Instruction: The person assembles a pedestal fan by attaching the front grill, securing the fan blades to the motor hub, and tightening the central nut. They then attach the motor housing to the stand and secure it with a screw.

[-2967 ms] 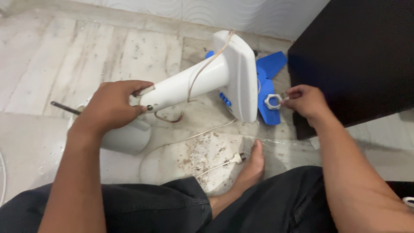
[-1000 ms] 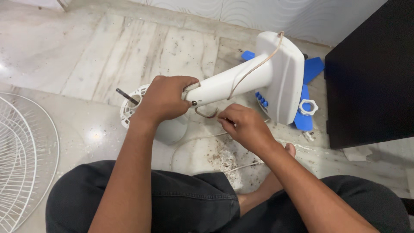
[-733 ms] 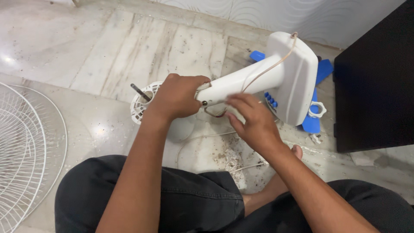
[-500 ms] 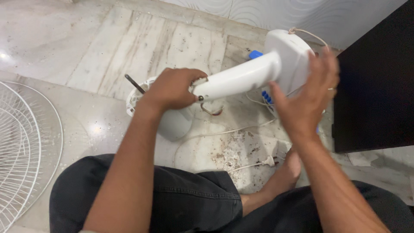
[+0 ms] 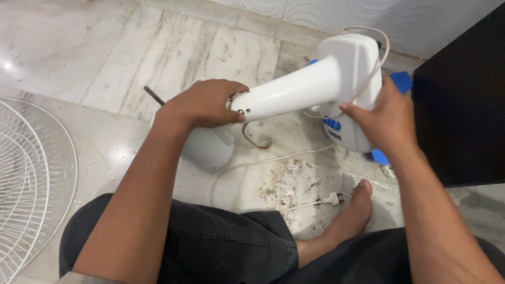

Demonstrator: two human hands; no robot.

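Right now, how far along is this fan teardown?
Done: the grille lies off on the floor and the blue blade is off behind the stand. In hand: left hand grips the neck, right hand the base. Left: the motor housing remains attached.

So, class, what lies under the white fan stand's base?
Under the base, parts of blue fan blades show on the floor. The base and the right hand cover the rest.
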